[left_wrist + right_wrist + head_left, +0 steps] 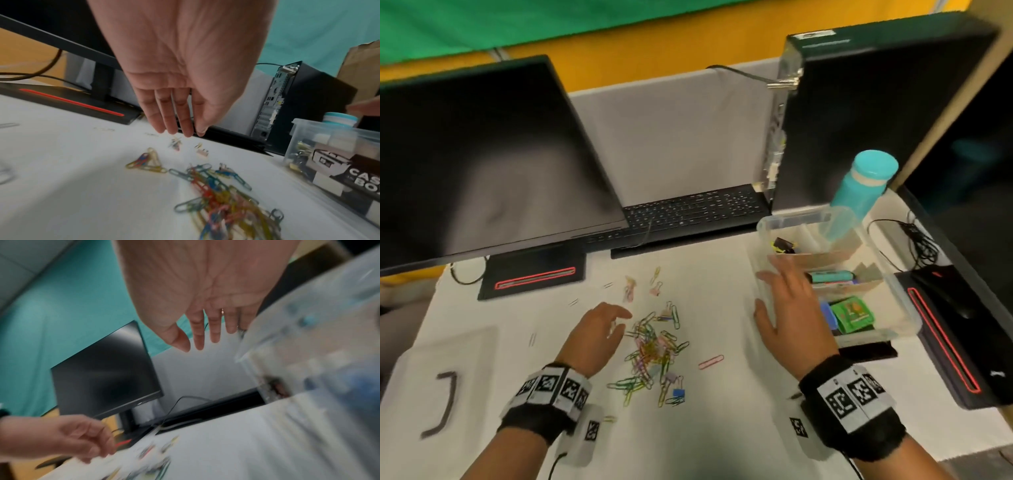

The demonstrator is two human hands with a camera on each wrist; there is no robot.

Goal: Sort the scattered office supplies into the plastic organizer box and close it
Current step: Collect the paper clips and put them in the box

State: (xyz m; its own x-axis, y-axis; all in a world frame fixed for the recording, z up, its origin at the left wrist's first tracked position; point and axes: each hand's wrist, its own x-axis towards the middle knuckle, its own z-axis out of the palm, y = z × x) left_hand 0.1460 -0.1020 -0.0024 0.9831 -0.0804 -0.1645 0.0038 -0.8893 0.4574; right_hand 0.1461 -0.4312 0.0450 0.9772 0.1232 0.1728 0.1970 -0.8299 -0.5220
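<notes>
The paper clips [650, 353] lay in a tangled, many-coloured heap on the white table cloth [722, 428], in front of the person and between the two hands; the heap was too knotted and blurred to count. They looked light, thin and springy — likely to snag on one another and slide on the cloth, so a scoop from the heap's edge or a pinch of a small bunch seemed the best hold. One pink paper clip [711, 361] lay apart to the heap's right. At least three small binder clips showed: a blue one [677, 394] at the near edge, and two pale pink ones [630, 290] farther back; stiff and blocky, each could be taken by its body.

The left hand [592, 337] hovered just left of the heap, fingers loosely extended and close together, holding nothing. The right hand [789, 318] was spread flat, fingers apart, at the left wall of the one clear plastic organizer box [765, 224] — whether it touched the wall I could not tell. The box stood open on the right, its divided compartments already holding black binder clips [784, 245], a teal marker-like item [830, 276] and a green packet [854, 313]; no lid could be made out.

Beyond stood one teal bottle [866, 181], a keyboard [688, 212], two monitors [489, 161] and a black computer tower [876, 113].
</notes>
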